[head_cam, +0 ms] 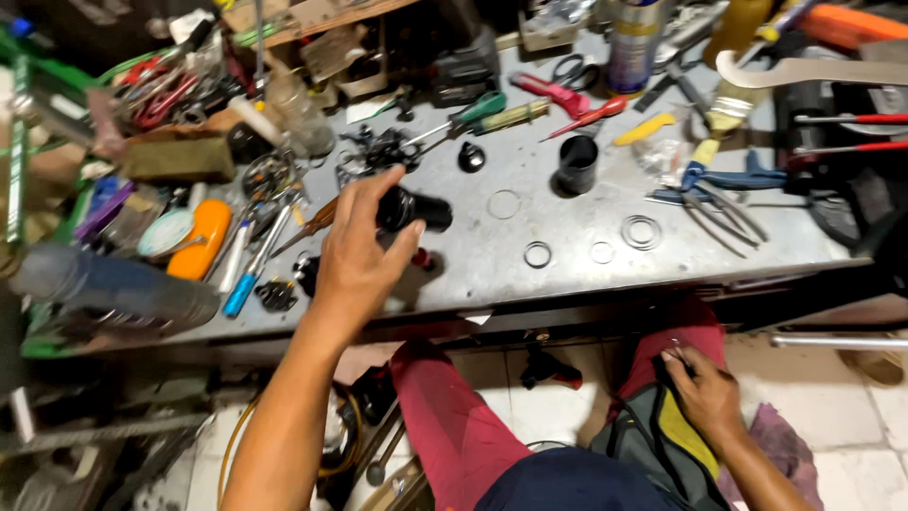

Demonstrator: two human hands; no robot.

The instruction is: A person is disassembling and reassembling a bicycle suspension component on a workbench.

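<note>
My left hand (359,251) reaches over the grey workbench (567,213) and grips a black cylindrical part (414,210) that lies just above the bench top. Down at my lap, my right hand (702,390) rests on a grey and yellow bag (657,445) on my right thigh, fingers curled at a strap or opening. I cannot tell whether it holds anything small. My legs are in red trousers (445,416).
Metal rings (641,231) and a black cup-shaped part (577,163) lie on the bench right of my left hand. Screwdrivers (492,115), blue pliers (728,185), scissors (558,90) and a spray can (634,43) crowd the back. Clutter fills the left side. Tiled floor below.
</note>
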